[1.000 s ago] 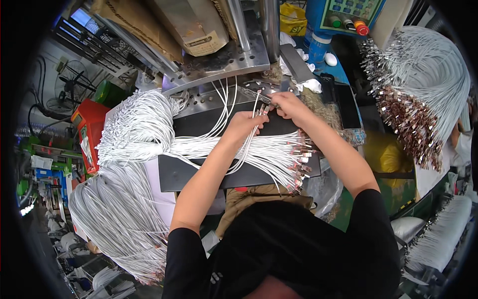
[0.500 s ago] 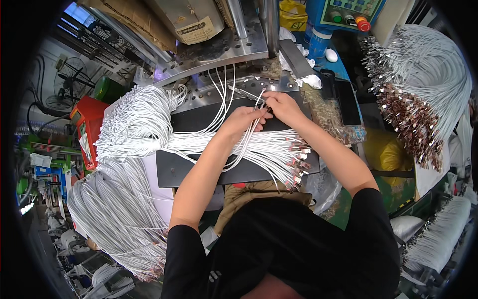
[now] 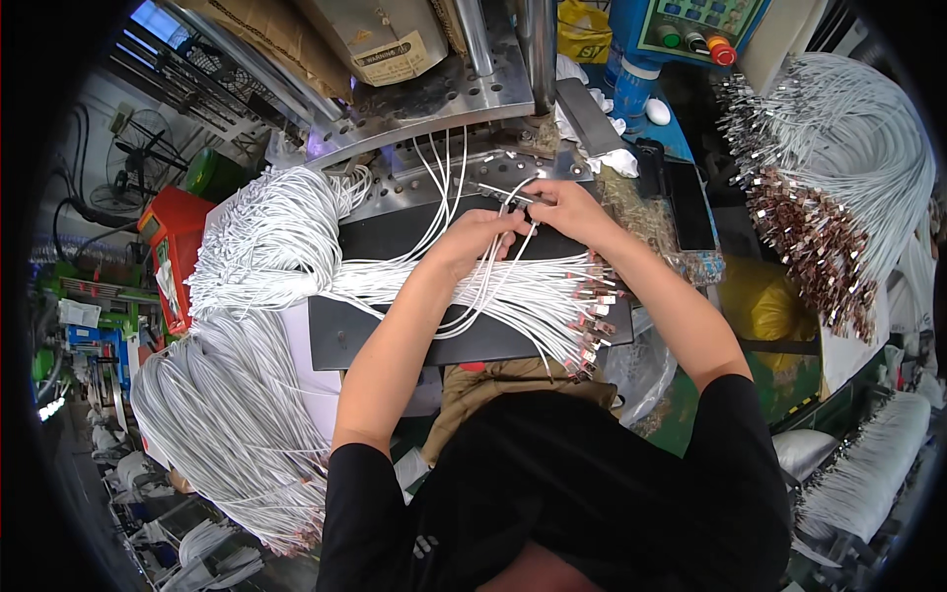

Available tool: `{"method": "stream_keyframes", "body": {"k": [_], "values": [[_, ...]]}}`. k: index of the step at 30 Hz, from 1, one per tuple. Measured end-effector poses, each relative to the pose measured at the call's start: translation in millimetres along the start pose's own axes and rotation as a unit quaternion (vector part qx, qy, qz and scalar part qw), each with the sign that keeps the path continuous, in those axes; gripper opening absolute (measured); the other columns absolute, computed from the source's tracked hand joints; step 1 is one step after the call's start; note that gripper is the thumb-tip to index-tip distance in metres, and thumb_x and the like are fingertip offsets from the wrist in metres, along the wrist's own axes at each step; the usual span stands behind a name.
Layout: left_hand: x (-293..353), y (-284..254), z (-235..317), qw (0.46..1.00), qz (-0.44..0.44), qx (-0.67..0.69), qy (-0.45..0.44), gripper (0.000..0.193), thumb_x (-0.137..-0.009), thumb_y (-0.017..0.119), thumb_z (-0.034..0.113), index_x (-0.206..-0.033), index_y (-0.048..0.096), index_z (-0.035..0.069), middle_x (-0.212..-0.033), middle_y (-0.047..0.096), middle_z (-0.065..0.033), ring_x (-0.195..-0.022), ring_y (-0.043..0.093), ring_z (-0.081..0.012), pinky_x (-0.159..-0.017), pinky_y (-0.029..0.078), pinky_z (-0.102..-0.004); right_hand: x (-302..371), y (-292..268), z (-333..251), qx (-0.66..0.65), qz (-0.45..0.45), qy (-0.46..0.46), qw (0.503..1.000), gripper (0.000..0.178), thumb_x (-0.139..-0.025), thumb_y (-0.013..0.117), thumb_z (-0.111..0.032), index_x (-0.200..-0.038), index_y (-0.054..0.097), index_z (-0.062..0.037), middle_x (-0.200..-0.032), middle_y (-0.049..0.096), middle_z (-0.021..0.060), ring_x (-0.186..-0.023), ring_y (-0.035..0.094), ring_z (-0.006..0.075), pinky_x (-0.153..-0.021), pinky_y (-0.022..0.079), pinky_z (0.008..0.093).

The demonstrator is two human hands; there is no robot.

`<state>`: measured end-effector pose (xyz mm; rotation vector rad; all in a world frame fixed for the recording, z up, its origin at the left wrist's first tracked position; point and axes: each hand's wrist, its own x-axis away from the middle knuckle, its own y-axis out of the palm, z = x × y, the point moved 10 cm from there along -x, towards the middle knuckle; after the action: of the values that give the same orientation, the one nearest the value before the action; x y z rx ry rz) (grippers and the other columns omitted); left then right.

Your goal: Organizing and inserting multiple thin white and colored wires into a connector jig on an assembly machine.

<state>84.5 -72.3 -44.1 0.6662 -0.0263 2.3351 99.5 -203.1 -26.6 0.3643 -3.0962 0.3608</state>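
**A:** Head view: what could slip here?

**B:** The right hand is closed, pinching the metal-tipped end of a white cable just at the edge of the steel press plate; the left hand is curled shut over a few more of the same cables on the black mat; I'd judge the risk is tangling, since the loose strands cross each other under both hands; pulling one could drag its neighbours off the mat.

**A:** And the fingers so near the machine?

**B:** That worries me too; the fingertips sit close to the fixture under the steel columns; a careless reach could put them where the tool closes, though I cannot see that part clearly.

**A:** Materials?

**B:** The cables are thin, smooth and limp, white-jacketed, with small coppery-silver connectors fanned out at the mat's right edge; the large bundle at the left loops in soft coils; another bundle hangs at the right, its connectors bristling; the plate is bare, perforated, shiny metal; the mat is flat, matte and dark.
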Motion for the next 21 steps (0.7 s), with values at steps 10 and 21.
{"method": "stream_keyframes", "body": {"k": [10, 21], "values": [[17, -27, 2, 0.998, 0.058, -0.027, -0.001, 0.029, -0.092, 0.072, 0.030, -0.090, 0.072, 0.002, -0.077, 0.066, -0.0019, -0.068, 0.061, -0.0102, -0.063, 0.047, -0.0220, 0, -20, 12, -0.015, 0.022, 0.061, 0.998, 0.049, -0.082, 0.081, -0.031, -0.116, 0.068, 0.0025, -0.091, 0.074, 0.0095, -0.080, 0.067, 0.0137, -0.073, 0.052, 0.0282], [3, -18, -2, 0.984, 0.099, -0.145, 0.018, 0.027, -0.089, 0.075, 0.026, -0.081, 0.070, 0.001, -0.068, 0.065, -0.0036, -0.056, 0.061, -0.0114, -0.052, 0.044, -0.0236, 11, -3, -4, 0.065, -0.030, 0.040, 0.997, 0.047, -0.080, 0.083, -0.028, -0.113, 0.070, 0.0011, -0.089, 0.073, 0.0090, -0.078, 0.066, 0.0133, -0.072, 0.051, 0.0281]]}}
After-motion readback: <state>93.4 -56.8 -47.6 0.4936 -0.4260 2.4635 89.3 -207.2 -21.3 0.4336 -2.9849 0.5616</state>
